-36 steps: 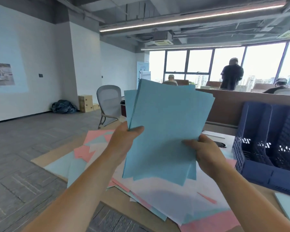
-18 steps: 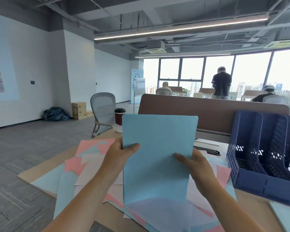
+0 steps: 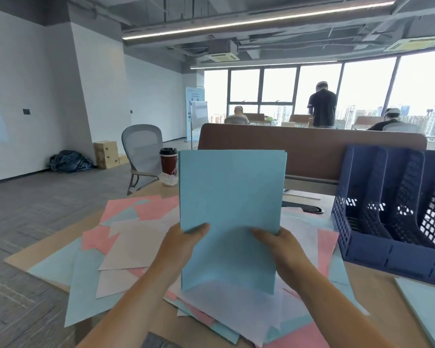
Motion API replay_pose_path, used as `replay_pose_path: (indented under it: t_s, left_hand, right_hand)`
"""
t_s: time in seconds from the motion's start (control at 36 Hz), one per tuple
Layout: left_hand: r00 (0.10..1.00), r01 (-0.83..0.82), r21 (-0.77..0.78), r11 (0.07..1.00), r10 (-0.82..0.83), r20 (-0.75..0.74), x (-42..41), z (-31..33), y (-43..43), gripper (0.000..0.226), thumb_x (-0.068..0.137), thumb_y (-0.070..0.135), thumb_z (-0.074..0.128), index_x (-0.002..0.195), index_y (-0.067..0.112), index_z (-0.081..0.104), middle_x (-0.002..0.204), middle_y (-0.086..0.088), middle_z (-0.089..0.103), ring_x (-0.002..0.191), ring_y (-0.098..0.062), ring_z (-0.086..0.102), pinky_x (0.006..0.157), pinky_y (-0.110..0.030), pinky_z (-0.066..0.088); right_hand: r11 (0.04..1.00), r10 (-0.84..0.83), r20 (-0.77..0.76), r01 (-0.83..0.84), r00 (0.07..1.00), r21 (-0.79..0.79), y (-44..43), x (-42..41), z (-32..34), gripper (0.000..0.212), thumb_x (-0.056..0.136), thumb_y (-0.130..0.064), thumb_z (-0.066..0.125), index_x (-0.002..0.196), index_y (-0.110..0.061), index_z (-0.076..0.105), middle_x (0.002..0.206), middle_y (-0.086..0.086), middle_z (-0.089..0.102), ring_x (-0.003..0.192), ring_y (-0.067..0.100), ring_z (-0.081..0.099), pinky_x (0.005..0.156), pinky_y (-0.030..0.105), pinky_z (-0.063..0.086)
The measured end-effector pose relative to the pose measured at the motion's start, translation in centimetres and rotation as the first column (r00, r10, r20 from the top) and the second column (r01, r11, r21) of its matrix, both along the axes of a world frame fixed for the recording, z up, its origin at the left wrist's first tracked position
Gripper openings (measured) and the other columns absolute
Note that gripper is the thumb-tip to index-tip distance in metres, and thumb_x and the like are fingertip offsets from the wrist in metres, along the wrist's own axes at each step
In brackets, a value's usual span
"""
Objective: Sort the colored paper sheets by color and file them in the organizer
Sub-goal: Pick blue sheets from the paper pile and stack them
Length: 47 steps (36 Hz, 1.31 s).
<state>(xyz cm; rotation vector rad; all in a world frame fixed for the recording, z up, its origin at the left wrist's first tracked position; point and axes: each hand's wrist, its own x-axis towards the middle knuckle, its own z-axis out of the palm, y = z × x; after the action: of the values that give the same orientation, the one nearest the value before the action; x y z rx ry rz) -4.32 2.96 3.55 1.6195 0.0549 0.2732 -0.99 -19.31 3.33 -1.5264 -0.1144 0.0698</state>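
Blue stack (image 3: 231, 197): standing upright in front of the person, over the middle of the counter (image 3: 377, 297), its lower edge seeming to be resting on the loose sheets. It is probably being tapped square so the edges are lining up before filing.
Left hand (image 3: 183, 244): pinching the stack's lower left edge, thumb lying across the front face.
Right hand (image 3: 281, 247): pinching the lower right edge the same way, so the bundle is being steadied from both sides.
Loose sheets (image 3: 133, 247): pink, white and blue ones lying mixed and overlapping under the stack, so sorting is looking far from finished.
Organizer (image 3: 392, 257): sitting on the counter to the right, near the stack, its slots opening toward the person for an easy drop-in.
Hidden: the fingers are lying behind the stack, out of sight. How many sheets it is holding cannot be told. The organizer's right side is running off the frame, and its slot bottoms are looking too dark to judge.
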Motion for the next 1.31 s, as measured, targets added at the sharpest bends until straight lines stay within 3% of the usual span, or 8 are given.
replay_pose_path:
  t_s: [0.28,0.47,0.61,0.72,0.86,1.0,1.14,1.31]
  left_hand:
    - [0.996,-0.063,0.232,0.971,0.046,0.075,-0.6,1.5,-2.3,0.004,0.09,0.031,0.069,0.091,0.033,0.072,0.091,0.015,0.074,0.089,-0.015,0.07,0.085,-0.034,0.052]
    - [0.989,0.142,0.098,0.985,-0.146,0.035,-1.5,3.3,-10.9,0.026,0.072,0.039,0.072,0.095,0.028,0.076,0.096,0.009,0.076,0.094,-0.019,0.072,0.093,-0.046,0.054]
    - [0.964,0.264,0.019,0.964,-0.264,0.001,-2.7,2.9,-19.1,0.01,0.084,0.02,0.072,0.092,0.023,0.074,0.094,0.005,0.076,0.094,-0.022,0.072,0.089,-0.041,0.055]
    - [0.919,0.392,-0.031,0.919,-0.393,-0.036,-4.6,2.7,-25.5,0.012,0.081,0.015,0.073,0.093,0.019,0.074,0.091,0.002,0.077,0.089,-0.022,0.073,0.083,-0.037,0.057]
    - [0.923,0.384,0.016,0.923,-0.384,-0.026,-5.1,1.9,-31.2,0.022,0.068,0.027,0.06,0.082,0.021,0.075,0.089,-0.008,0.076,0.085,-0.03,0.072,0.072,-0.04,0.053]
    - [0.924,0.382,0.209,0.9,-0.374,-0.079,-5.0,0.1,-35.3,0.015,0.084,0.011,0.055,0.092,0.005,0.066,0.086,-0.008,0.068,0.082,-0.03,0.067,0.067,-0.031,0.046]
    - [0.918,0.396,0.383,0.835,-0.366,-0.151,-5.6,-1.2,-38.2,0.014,0.087,0.001,0.051,0.073,0.007,0.051,0.068,-0.006,0.051,0.057,-0.017,0.044,0.043,-0.019,0.031]
    - [0.915,0.403,0.483,0.777,-0.354,-0.194,-5.9,-2.8,-39.9,0.028,0.086,-0.001,0.053,0.063,0.014,0.048,0.063,0.002,0.049,0.06,-0.016,0.046,0.038,-0.014,0.03]
  right_hand:
    - [0.988,-0.106,0.054,0.112,0.993,-0.111,-1.7,-1.3,1.6,0.011,0.093,-0.022,0.062,0.096,-0.02,0.072,0.097,-0.003,0.077,0.092,0.021,0.073,0.091,0.046,0.057]
    - [0.931,-0.298,0.157,0.323,0.942,-0.172,-10.5,-5.3,4.1,0.035,0.077,-0.045,0.068,0.106,-0.025,0.068,0.097,-0.004,0.076,0.092,0.024,0.072,0.087,0.051,0.058]
    - [0.792,-0.486,0.285,0.555,0.826,-0.255,-18.2,-9.5,4.9,0.009,0.091,-0.014,0.063,0.099,-0.018,0.064,0.084,-0.005,0.07,0.072,0.012,0.065,0.056,0.015,0.05]
    - [0.686,-0.573,0.312,0.652,0.758,-0.323,-24.0,-12.4,5.0,0.015,0.092,-0.006,0.057,0.091,-0.021,0.059,0.076,-0.007,0.06,0.063,0.006,0.054,0.044,0.008,0.037]
    - [0.603,-0.629,0.241,0.659,0.74,-0.449,-30.1,-15.5,4.1,0.019,0.09,-0.008,0.057,0.099,-0.022,0.065,0.091,0.004,0.07,0.078,0.024,0.066,0.072,0.036,0.057]
    - [0.571,-0.659,0.173,0.637,0.732,-0.519,-34.4,-17.7,2.4,0.021,0.088,-0.003,0.054,0.097,-0.016,0.067,0.074,-0.002,0.065,0.062,0.012,0.06,0.042,0.013,0.043]
    - [0.512,-0.685,0.148,0.616,0.713,-0.599,-36.8,-18.0,-0.1,0.023,0.082,-0.003,0.055,0.1,-0.011,0.068,0.09,0.012,0.072,0.082,0.031,0.067,0.073,0.034,0.054]
    - [0.445,-0.697,0.159,0.596,0.699,-0.669,-38.6,-17.9,-2.8,0.022,0.081,-0.004,0.054,0.097,-0.005,0.069,0.091,0.015,0.072,0.083,0.033,0.067,0.074,0.036,0.055]
